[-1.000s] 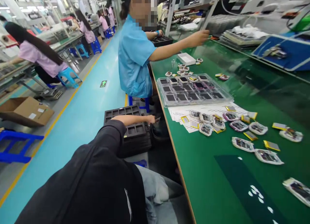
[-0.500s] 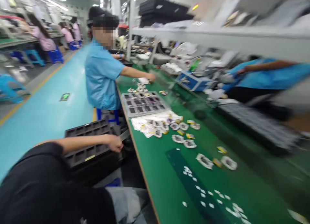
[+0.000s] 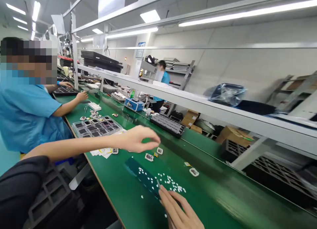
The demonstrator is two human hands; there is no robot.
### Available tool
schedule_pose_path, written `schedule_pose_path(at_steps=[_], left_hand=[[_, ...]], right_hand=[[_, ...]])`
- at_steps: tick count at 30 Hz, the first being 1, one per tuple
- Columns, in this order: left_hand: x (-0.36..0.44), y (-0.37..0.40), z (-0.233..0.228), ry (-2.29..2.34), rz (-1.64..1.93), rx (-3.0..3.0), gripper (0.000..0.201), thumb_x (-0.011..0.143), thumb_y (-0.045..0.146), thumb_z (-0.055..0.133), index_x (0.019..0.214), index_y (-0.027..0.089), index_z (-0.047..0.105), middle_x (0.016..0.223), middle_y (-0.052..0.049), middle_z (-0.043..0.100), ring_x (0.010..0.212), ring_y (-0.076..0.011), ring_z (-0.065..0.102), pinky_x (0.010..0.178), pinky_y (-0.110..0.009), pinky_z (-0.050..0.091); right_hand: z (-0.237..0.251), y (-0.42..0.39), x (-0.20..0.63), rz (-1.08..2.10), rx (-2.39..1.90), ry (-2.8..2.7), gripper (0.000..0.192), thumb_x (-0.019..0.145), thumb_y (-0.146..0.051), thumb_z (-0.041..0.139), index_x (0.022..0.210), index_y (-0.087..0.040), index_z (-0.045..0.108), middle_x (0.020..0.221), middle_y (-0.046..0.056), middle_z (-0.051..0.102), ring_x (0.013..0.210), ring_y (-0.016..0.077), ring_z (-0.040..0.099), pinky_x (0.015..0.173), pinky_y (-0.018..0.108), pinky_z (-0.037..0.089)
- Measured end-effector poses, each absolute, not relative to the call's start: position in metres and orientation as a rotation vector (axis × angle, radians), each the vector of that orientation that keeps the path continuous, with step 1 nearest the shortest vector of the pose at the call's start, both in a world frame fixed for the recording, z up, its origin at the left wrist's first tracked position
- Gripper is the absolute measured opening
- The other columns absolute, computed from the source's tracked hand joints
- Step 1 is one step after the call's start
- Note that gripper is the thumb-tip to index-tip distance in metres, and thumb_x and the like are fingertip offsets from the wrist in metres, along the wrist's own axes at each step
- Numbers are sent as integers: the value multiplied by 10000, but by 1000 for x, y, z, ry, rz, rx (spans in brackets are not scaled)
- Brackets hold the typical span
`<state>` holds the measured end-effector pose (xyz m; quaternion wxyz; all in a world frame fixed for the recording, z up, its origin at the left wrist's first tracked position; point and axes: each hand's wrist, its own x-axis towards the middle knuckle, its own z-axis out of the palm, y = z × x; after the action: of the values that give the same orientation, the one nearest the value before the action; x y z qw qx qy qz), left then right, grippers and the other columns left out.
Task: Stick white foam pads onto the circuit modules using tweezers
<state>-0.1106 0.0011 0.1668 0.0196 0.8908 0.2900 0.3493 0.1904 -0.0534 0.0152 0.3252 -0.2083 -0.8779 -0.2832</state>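
My left hand (image 3: 138,139) hovers over the green belt (image 3: 223,192) with thumb and fingertips pinched together; I see nothing between them. Just below it lie small white-rimmed parts (image 3: 149,157), one more (image 3: 159,151) close by and another (image 3: 193,171) to the right. My right hand (image 3: 179,210) rests low on the belt at the bottom edge, holding thin tweezers (image 3: 158,182) whose tip points at several tiny white bits (image 3: 170,184) scattered on a dark green mat (image 3: 138,171).
A clear tray of dark parts (image 3: 96,126) and paper sheets (image 3: 102,152) lie to the left, beside a co-worker in blue (image 3: 27,120). A black compartment tray (image 3: 49,196) sits by my lap. Another black tray (image 3: 168,125) and a blue box (image 3: 133,104) stand across the belt.
My view swung right and up. My left hand left the black tray at my side and came over the belt, pinched. My right hand with the tweezers came into view.
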Motion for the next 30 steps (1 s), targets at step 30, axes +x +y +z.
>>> schedule_pose_path(at_steps=[30], left_hand=[[-282,-40,33,2151,-208,2627,340,1020,399,659,1258,156,665,1268,-104,690,1124,-227,690,982,-455,609]], right_hand=[[13,-60,182,-595,-685,-2182,767,973,-58,608,1649,-302,339,1184,-59,794,1007,162,730,959,293,520]])
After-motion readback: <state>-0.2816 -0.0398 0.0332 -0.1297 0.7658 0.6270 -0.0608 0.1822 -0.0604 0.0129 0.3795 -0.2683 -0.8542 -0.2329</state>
